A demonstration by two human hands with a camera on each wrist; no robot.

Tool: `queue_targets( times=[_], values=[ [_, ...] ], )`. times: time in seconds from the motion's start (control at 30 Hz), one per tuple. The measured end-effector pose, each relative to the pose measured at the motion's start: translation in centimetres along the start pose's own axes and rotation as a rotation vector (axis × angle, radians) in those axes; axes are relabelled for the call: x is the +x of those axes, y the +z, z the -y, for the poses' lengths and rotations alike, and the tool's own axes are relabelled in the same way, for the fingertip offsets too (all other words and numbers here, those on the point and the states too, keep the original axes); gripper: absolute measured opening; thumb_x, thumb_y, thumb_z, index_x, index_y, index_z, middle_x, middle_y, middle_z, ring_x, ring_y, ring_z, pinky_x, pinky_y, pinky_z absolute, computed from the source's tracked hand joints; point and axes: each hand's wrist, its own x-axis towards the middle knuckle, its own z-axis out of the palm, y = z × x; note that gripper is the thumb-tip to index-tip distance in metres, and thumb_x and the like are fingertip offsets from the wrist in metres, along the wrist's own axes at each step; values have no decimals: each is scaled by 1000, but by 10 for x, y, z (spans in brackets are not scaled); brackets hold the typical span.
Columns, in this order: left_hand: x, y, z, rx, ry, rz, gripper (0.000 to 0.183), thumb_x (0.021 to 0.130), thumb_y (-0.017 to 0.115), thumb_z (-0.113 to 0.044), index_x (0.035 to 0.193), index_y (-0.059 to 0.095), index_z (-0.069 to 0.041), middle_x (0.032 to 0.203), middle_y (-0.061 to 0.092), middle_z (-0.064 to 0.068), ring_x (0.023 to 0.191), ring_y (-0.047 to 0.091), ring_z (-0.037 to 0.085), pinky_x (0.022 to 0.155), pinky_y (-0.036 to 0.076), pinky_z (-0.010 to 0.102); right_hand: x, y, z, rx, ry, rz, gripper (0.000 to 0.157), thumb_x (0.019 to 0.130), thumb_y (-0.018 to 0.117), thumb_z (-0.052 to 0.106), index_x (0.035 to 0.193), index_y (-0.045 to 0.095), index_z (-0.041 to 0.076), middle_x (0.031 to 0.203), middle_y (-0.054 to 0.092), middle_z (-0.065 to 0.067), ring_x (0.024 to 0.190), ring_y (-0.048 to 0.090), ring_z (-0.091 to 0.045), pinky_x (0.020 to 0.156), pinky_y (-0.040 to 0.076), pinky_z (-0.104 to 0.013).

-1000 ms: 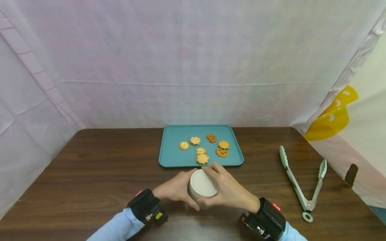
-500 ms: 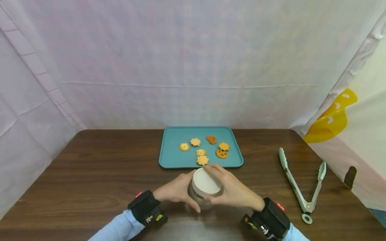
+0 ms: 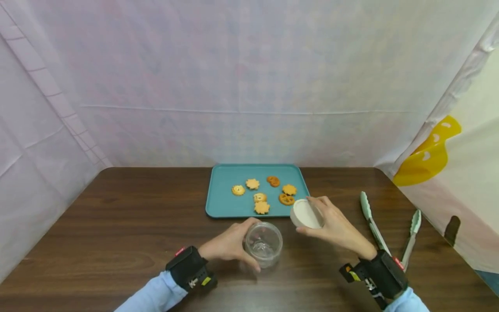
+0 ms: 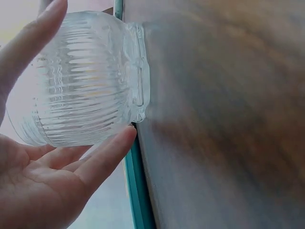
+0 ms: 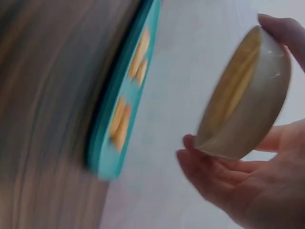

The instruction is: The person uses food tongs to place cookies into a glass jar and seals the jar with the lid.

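Note:
A ribbed clear glass jar stands upright and uncovered on the table. My left hand holds it from the left, thumb on the near side and fingers on the far side; the left wrist view shows the jar's ribbed wall between them. Off to the right, my right hand grips a round white lid by its rim, tilted and raised above the table. In the right wrist view the lid's hollow, yellowish underside shows.
Behind the jar lies a teal tray with several biscuits, such as a scalloped cookie and a pretzel-shaped one. Tongs lie spread at the right, partly hidden by the right wrist. A pale curtain hangs behind.
Both hands were at the covered jar. The right hand has lifted the lid off and carried it right, toward the tray's near right corner. The left hand stays at the jar.

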Motion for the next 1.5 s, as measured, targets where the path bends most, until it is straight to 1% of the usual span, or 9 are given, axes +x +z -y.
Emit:
queue_targets(
  times=[0.17,0.33,0.47,0.67,0.97,1.17,1.33,1.4,1.5],
  values=[
    [1,-2,0,3,-1,-25,84,50,86,-29,120,43,-11,113,57,2,103,54,20,91,44,27,1,-17,-38,-65,150,42,76,75,69,38,128,39,-8,112,46,-29,84,52,-31,59,49,-33],
    [1,-4,0,-4,-12,-34,85,51,86,-27,121,42,-10,114,56,4,104,54,21,91,44,28,-2,-23,-65,-158,187,68,78,74,69,36,122,38,-18,106,47,-35,82,51,-32,58,49,-34],
    [2,-5,-1,-1,-17,-53,85,52,86,-26,122,40,-8,116,56,7,105,53,22,92,44,31,-3,-21,-75,-189,203,83,82,73,70,37,120,38,-21,102,48,-35,78,51,-31,56,49,-33],
    [3,-4,-2,-9,-33,-52,87,52,85,-27,124,38,-10,117,55,4,107,52,21,94,43,31,0,-17,-78,-197,228,99,86,72,71,40,120,35,-22,101,47,-34,75,51,-29,56,48,-34],
    [0,-7,-3,-36,-24,-6,88,56,84,-25,127,35,-9,119,53,7,109,51,23,94,44,31,6,-12,-81,-220,203,116,84,70,73,35,117,36,-25,98,49,-33,79,47,-31,59,46,-35],
    [-2,-9,-1,-127,-12,16,84,60,82,-16,128,34,-4,122,50,13,112,49,29,91,47,30,8,-10,-82,-230,181,127,82,68,75,32,114,39,-24,97,51,-32,82,46,-32,60,47,-36],
    [-2,-10,-2,-150,-26,25,83,62,81,-14,129,34,-4,123,49,14,112,49,29,90,48,29,6,-12,-78,-210,197,132,85,68,75,37,116,38,-23,97,50,-32,83,47,-34,59,47,-36],
    [-3,-10,-3,-160,-29,31,82,63,81,-14,129,34,-4,123,48,14,113,49,29,91,48,28,3,-15,-75,-202,227,132,88,70,72,41,119,36,-23,101,47,-36,86,48,-38,62,49,-39],
    [-3,-10,-3,-169,-37,38,81,64,80,-13,129,33,-4,123,48,13,112,49,30,91,47,28,-4,-25,-72,-188,272,123,92,76,66,46,124,30,-23,113,39,-43,99,44,-47,73,48,-49]
  ],
)
